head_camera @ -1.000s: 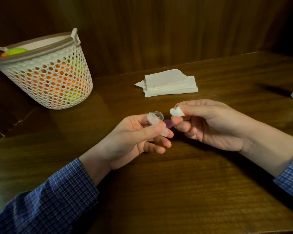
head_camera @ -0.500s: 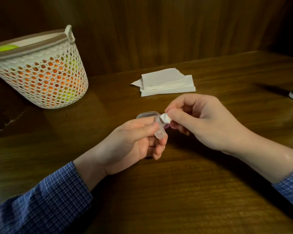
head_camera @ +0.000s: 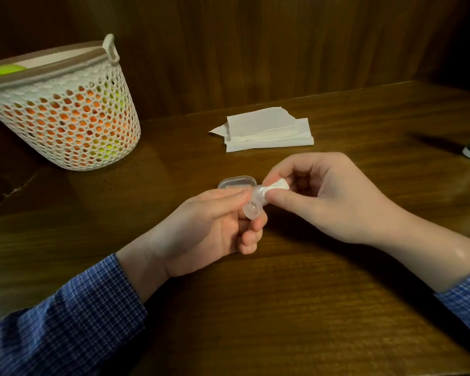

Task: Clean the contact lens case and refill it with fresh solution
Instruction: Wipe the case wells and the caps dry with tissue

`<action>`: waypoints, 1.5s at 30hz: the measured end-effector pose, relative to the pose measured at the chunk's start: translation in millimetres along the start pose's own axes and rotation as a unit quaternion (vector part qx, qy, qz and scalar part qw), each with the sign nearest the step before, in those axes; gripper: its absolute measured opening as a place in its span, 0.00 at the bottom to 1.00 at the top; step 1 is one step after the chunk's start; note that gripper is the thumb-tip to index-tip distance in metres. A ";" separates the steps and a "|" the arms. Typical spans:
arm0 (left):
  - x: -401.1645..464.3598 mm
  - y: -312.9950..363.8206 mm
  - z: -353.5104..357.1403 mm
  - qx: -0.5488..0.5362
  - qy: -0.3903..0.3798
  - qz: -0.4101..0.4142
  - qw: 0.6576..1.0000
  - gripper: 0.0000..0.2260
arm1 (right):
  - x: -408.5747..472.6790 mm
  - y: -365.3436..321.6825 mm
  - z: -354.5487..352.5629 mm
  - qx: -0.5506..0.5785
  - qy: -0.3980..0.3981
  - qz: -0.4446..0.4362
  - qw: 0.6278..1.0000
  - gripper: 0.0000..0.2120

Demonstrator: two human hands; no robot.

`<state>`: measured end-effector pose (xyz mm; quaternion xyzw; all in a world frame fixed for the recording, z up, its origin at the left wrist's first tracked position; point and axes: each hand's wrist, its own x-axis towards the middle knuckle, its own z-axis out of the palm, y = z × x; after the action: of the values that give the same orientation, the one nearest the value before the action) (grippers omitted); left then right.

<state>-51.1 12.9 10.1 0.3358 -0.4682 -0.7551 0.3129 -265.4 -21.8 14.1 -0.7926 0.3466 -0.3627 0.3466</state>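
Wiping step: left hand pinches the lens case, right hand at 3 o'clock pinches tissue wad into one well; other well probably next.

Dim, warm light falls from above and a little behind, leaving the dark wood-panelled wall nearly black towards the upper corners. The glossy brown wooden table carries soft sheen streaks, and shadows pool just right of the hands. The stack of white paper tissues glows brightest. Edges bow slightly; the blue checked sleeve looks soft and smeared.
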 end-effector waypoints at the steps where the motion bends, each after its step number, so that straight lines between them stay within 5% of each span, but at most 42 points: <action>1: -0.3 -0.5 0.7 0.008 0.000 0.001 1.000 0.14 | -0.1 0.4 0.6 -0.009 0.003 0.005 1.000 0.03; 13: -1.9 1.9 0.8 0.032 0.023 0.002 0.999 0.15 | -3.2 -1.0 0.2 0.007 -0.006 0.003 1.000 0.04; 22: -2.6 1.4 10.4 0.072 0.044 -0.034 0.996 0.11 | -6.8 -1.1 7.9 -0.103 0.001 -0.007 0.995 0.03; 28: -2.6 16.5 20.8 0.091 0.140 -0.025 0.986 0.21 | 5.1 -5.7 1.3 0.159 -0.015 0.140 0.977 0.04; 32: 0.5 15.6 25.5 0.116 0.147 0.013 0.982 0.19 | 5.7 -7.5 2.9 0.232 -0.022 0.173 0.957 0.06; 37: -5.8 -2.3 4.6 0.379 0.207 0.164 0.887 0.26 | 6.3 -6.8 1.7 0.259 -0.019 0.200 0.945 0.04; 41: -5.3 -7.8 2.8 0.419 0.209 0.263 0.843 0.17 | 4.5 -8.0 3.6 0.251 -0.040 0.187 0.949 0.05; 45: -5.5 -9.5 7.4 0.447 0.226 0.270 0.822 0.14 | 0.5 -6.3 8.0 0.167 -0.035 0.148 0.974 0.04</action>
<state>-55.4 24.4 5.0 0.4599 -0.7429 -0.2508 0.4168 -256.8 -16.5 15.4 -0.6757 0.3818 -0.3321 0.5360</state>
